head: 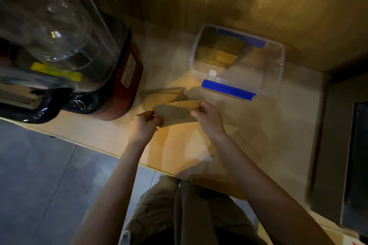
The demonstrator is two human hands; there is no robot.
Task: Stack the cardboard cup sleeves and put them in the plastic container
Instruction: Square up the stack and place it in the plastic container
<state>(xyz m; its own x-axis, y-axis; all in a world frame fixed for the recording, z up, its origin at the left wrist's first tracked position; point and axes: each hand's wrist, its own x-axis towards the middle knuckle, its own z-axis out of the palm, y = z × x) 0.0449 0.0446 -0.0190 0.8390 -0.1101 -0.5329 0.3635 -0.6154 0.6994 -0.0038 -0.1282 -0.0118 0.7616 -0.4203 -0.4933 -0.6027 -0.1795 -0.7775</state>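
A flat brown cardboard cup sleeve is held just above the counter between both hands. My left hand pinches its left end and my right hand pinches its right end. More loose sleeves lie on the counter right behind it. Further back to the right stands the clear plastic container with blue clips, lid off. A stack of sleeves lies inside its left half.
A large blender with a clear jug and dark red base stands on the left of the wooden counter. A dark appliance fills the right edge. The counter's front edge runs diagonally, with grey floor below it.
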